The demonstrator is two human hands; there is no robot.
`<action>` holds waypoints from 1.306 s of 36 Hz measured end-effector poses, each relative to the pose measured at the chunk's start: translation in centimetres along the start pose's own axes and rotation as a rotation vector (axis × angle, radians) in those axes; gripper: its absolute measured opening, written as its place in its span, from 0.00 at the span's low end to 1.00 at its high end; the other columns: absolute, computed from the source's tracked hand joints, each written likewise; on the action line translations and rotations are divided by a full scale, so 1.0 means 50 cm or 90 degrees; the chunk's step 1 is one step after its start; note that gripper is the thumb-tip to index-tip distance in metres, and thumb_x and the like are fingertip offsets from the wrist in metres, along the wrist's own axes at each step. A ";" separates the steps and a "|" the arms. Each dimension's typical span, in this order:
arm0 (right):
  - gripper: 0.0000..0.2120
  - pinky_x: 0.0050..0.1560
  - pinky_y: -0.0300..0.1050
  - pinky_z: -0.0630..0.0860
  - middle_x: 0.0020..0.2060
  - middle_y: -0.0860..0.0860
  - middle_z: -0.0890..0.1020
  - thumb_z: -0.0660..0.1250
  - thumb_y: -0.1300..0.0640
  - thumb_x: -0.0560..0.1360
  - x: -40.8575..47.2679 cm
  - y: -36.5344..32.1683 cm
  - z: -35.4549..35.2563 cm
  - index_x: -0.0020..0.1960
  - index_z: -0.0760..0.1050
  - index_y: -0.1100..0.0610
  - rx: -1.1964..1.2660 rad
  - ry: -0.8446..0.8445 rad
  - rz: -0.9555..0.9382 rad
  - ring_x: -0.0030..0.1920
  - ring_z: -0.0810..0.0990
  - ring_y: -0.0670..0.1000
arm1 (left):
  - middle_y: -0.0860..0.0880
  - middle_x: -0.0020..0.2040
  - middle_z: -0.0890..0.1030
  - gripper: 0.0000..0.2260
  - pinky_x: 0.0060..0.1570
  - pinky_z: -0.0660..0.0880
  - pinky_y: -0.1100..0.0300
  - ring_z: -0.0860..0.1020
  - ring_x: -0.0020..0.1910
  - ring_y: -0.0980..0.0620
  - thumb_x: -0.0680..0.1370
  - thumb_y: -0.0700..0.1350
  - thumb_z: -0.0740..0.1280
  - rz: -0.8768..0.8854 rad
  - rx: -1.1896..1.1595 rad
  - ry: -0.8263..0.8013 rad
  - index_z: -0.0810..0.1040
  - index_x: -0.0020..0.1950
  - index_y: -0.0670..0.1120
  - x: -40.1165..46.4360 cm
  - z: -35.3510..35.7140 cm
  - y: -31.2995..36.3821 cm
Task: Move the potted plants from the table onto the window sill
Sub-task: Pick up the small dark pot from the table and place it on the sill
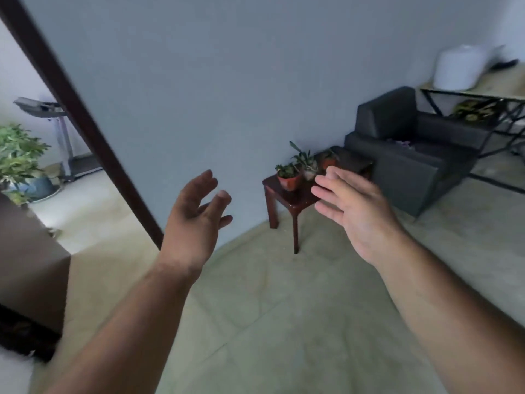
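Your left hand [196,220] and right hand [355,211] are both raised in front of you, fingers spread and relaxed, holding nothing. Neither one touches anything.

The table [295,201] is your landmark: a small dark red-brown one standing against the grey wall [227,81], well ahead of you across the pale floor [270,308]. The pots are on it. The red pot [289,182] sits at the table's left front corner with a low green plant in it. Just right of it and a little further back is a pale pot [309,173] with taller, thin leaves. Behind that, toward the table's back right, there is a second red pot [327,161], partly hidden by your right fingers. From here your right hand covers much of the table's right side.

Right of the table, touching or just beside it, stands a dark armchair [403,155]. Far left of the table, past a dark door frame [76,115], a large leafy plant [20,157] grows in a blue pot.
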State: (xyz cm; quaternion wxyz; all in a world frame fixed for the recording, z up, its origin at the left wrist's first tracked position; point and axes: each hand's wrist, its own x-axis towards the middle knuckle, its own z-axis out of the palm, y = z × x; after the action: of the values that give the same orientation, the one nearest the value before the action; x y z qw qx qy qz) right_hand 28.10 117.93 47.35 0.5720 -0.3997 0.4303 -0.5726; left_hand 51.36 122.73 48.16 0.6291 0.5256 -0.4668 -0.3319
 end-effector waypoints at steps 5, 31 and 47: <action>0.21 0.64 0.54 0.79 0.64 0.52 0.82 0.68 0.53 0.81 0.085 -0.008 -0.116 0.72 0.72 0.57 -0.003 0.080 -0.006 0.60 0.84 0.49 | 0.55 0.66 0.78 0.13 0.56 0.81 0.51 0.81 0.61 0.50 0.81 0.44 0.68 -0.034 -0.008 -0.068 0.75 0.63 0.59 0.072 0.152 -0.047; 0.20 0.63 0.54 0.80 0.61 0.51 0.84 0.67 0.53 0.81 0.726 0.013 -0.316 0.72 0.73 0.56 -0.113 0.222 0.046 0.58 0.86 0.49 | 0.52 0.66 0.79 0.17 0.45 0.81 0.62 0.82 0.61 0.48 0.81 0.45 0.67 -0.152 -0.069 -0.153 0.74 0.70 0.53 0.647 0.591 -0.345; 0.22 0.61 0.47 0.81 0.64 0.49 0.81 0.65 0.49 0.82 1.183 -0.008 -0.631 0.74 0.70 0.54 -0.195 0.105 0.101 0.60 0.84 0.45 | 0.52 0.69 0.76 0.23 0.55 0.81 0.52 0.80 0.62 0.50 0.81 0.45 0.68 -0.223 0.047 -0.099 0.69 0.76 0.50 0.888 1.019 -0.497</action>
State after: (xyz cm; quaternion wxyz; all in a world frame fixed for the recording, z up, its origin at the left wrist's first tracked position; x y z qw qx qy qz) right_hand -3.55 59.96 35.89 0.5107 -0.3983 0.5880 -0.4845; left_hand 20.76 58.86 35.23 0.5040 0.5940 -0.4271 -0.4590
